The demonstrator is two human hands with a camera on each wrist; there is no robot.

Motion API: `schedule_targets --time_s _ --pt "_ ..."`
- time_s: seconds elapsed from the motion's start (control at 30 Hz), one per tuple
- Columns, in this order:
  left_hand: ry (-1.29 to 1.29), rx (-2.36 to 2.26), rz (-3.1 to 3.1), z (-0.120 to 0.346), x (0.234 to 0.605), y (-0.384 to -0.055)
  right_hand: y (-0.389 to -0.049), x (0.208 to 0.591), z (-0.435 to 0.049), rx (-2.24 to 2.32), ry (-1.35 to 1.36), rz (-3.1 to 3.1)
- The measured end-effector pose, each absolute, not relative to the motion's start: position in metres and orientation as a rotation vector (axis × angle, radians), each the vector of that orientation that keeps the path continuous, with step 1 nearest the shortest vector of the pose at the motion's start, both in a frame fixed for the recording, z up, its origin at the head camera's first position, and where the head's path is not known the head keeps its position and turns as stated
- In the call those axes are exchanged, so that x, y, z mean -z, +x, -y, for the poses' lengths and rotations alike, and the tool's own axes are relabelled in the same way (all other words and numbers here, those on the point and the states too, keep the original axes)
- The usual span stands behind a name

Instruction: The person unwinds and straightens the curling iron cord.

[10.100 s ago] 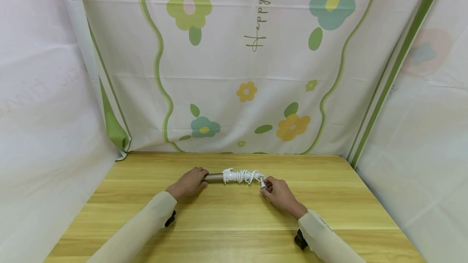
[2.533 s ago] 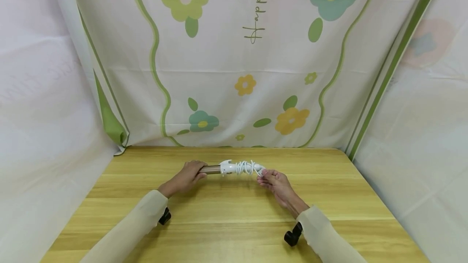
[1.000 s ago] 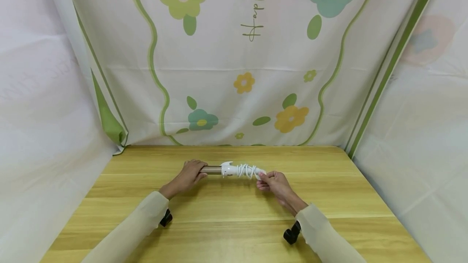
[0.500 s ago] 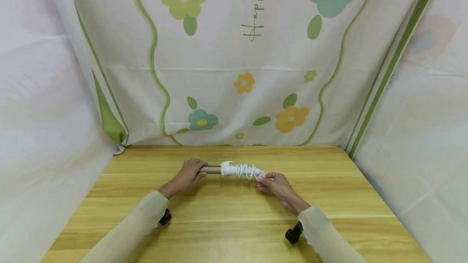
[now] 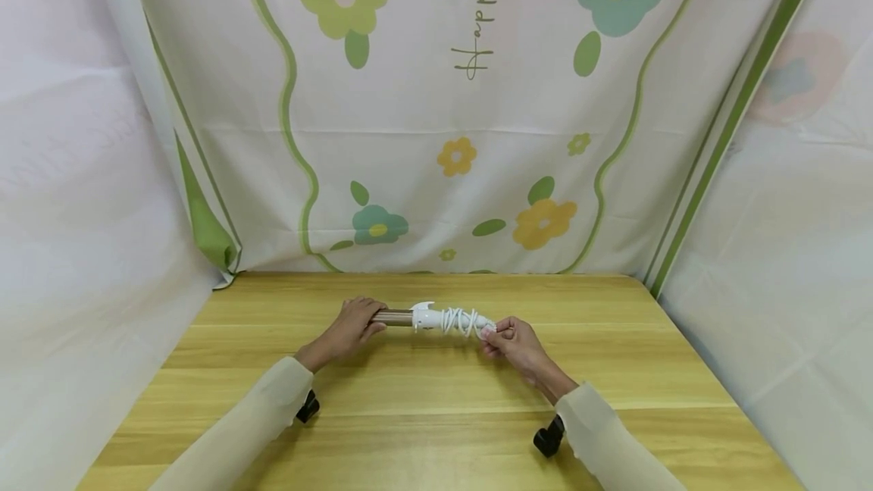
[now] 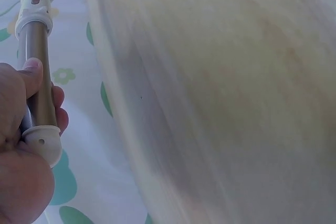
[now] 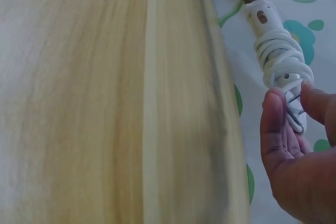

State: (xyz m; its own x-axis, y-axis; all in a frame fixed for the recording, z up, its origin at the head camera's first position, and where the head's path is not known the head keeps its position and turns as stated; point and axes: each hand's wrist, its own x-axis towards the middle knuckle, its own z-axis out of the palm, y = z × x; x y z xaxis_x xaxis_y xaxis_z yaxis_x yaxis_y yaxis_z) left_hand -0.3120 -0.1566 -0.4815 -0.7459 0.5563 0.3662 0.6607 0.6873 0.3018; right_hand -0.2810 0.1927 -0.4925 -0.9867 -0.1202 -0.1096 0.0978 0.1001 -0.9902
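A curling iron (image 5: 427, 318) lies crosswise between the two hands near the back of the table, its white handle to the right. My left hand (image 5: 349, 328) grips its brownish metal barrel (image 6: 39, 51), thumb along the top and fingertips showing on the far side. White cord (image 7: 283, 59) is wound in several loops around the handle. At the handle's end my right hand (image 5: 518, 347) pinches the plug, whose metal prongs (image 7: 295, 98) show between thumb and fingers in the right wrist view. The rest of the plug is mostly hidden by the fingers.
The wood-grain table (image 5: 423, 430) stretches in front of both hands. A white curtain (image 5: 409, 97) with printed flowers hangs at its back edge, and pale cloth closes both sides. Each wrist carries a small black camera (image 5: 548, 438).
Ten seconds ago the plug was held apart, just below the handle's end; now it is up against the end. During the last second the right fingers have shifted slightly; the left hand keeps its grip.
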Motion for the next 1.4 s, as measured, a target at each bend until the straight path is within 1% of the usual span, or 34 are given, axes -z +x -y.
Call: schedule_targets --time_s 0.37,0.83,1.23,1.4 --pt "-0.959 0.608 2.644 0.1557 0.4817 -0.3129 -0.2787 0.4908 -0.1844 2.024 -0.001 -2.272" --pt "-0.956 0.597 2.63 0.1548 0.4822 -0.3139 -0.2801 0.4903 -0.1927 2.036 -0.056 -2.108" --pt "-0.951 0.585 2.606 0.1536 0.4819 -0.3148 -0.2805 0.4925 -0.1855 2.055 0.08 -2.142" --pt "-0.944 0.581 2.613 0.157 0.4811 -0.3152 -0.2812 0.4909 -0.1906 2.031 0.007 -2.09"
